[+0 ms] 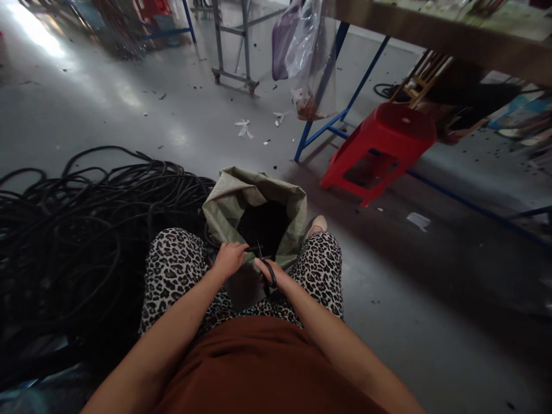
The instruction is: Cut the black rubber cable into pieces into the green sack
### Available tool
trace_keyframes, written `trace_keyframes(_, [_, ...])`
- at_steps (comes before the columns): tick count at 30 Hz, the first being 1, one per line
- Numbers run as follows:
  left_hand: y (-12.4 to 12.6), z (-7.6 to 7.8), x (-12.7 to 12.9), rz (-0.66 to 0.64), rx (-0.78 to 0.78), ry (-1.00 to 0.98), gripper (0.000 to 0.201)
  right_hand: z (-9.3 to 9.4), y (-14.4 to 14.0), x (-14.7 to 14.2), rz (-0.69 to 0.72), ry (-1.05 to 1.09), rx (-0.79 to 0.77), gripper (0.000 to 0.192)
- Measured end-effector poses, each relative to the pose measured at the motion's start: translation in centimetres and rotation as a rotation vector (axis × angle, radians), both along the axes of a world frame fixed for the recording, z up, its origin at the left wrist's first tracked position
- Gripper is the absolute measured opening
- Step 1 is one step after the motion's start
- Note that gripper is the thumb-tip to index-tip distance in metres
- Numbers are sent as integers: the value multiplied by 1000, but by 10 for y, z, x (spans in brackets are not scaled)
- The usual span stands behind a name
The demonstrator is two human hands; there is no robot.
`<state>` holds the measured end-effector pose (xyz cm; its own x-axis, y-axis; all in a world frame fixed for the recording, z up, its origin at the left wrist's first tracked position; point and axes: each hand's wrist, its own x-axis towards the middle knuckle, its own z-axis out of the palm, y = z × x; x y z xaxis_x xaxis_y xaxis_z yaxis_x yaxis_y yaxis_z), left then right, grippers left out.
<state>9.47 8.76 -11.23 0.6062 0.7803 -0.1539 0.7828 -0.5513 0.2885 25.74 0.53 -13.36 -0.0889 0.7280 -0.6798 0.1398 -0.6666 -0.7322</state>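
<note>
Pinched in the left grip [230, 257], one black tube [253, 249], its end jutting rightward over the near side of the sack mouth. Close beside it, one pair of scissors [270, 275], blades seemingly parted near the tube end, exact contact too small to tell. Below, one pale green sack [215, 208], top wide open, standing between the knees; inside, dark contents too black to count.

Both forearms reaching forward and inward, hands near each other, left palm turned down. Left fingers pressed together on the tube; right grip [272, 273] closed around the scissor handles, thumb side toward the sack.

To the left, one heap of black coils [95, 224] on the floor [181, 123], loops too tangled to count. Ahead and right, one red stool [403, 129] beside one bench [388, 20].
</note>
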Motion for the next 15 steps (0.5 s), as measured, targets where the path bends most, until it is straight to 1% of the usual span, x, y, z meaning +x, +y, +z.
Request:
trace_keyframes(4, [-1,0,0,10,-12,-14,30,1,0,0,-3,-6,17,46])
trace_keyframes(9, [-1,-3,-1,-25,-5,-44,28,2,1,0,1,1,16,47])
trace_keyframes(15, [0,-5,-2,-64,-18,-66,26,4,2,-1,-63,50,-64,46])
